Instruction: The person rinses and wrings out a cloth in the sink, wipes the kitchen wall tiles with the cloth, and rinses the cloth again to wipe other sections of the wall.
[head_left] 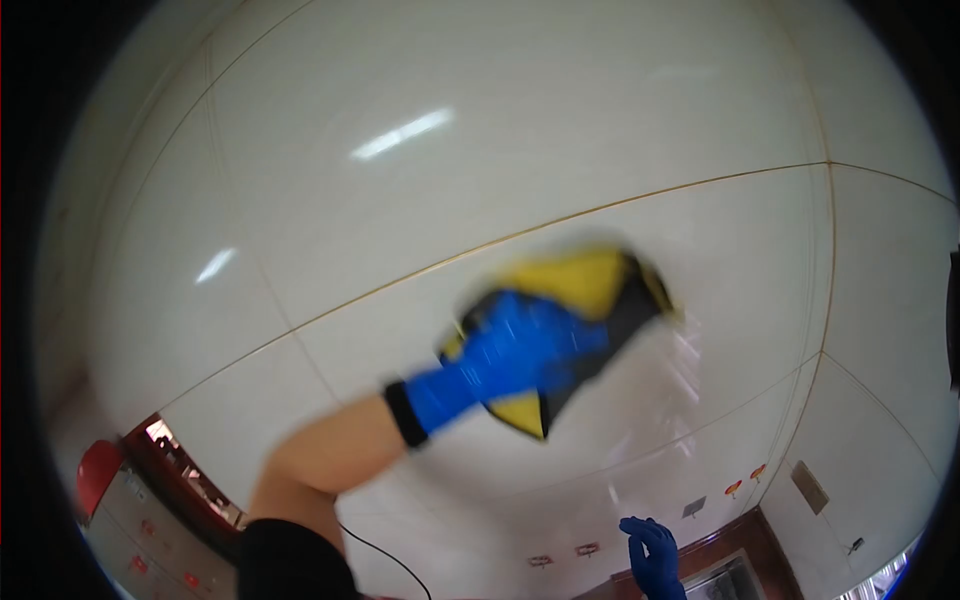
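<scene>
My left hand (520,345), in a blue glove with a black cuff, reaches up from the lower left. It presses a yellow and dark grey cloth (575,285) against the pale glossy tiled surface (560,110). Motion blurs both the hand and the cloth, and the glove covers the cloth's middle. Low in the view, right of centre, is my right hand (655,560), also gloved in blue. It is raised, its fingers bent to the left with a gap by the thumb, and nothing shows in it.
Gold-brown seams (480,248) divide the tiles. A dark-framed doorway (765,550) is at the bottom right, near a switch plate (694,507) and small red decorations (733,489). A red-brown framed opening (190,480) lies lower left. A thin black cable (395,560) curves beneath my left arm.
</scene>
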